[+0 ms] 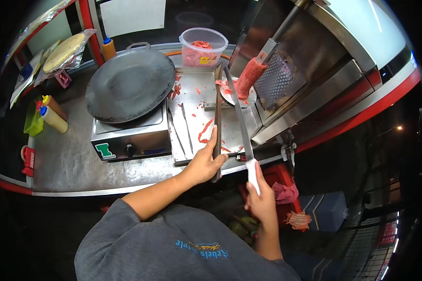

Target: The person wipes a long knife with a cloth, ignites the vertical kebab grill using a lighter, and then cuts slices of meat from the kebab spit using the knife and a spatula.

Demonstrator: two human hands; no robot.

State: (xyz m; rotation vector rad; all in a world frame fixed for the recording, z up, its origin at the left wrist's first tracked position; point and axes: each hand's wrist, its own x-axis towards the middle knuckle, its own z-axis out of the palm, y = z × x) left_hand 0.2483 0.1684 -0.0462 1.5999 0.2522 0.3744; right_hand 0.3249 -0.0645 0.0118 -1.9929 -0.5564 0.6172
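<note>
My right hand [261, 199] is closed round the white handle of a long knife [240, 114]. The blade's far end reaches the reddish meat cone [251, 77] on the spit. My left hand [204, 161] grips a long, narrow dark-brown strip [218, 117], which runs alongside the blade; its exact kind is unclear. A few meat shavings [220, 83] show at the far ends of the strip and the blade. Under the cone sits a round plate [229, 97] with meat bits on it.
A metal tray [197, 100] with meat scraps and two thin dark tools lies beneath my hands. To the left, a large black griddle pan [131, 84] rests on a stove [131, 140]. Behind stands a clear tub [204, 47] of shaved meat. The grill [286, 75] is right; sauce bottles [54, 119] stand left.
</note>
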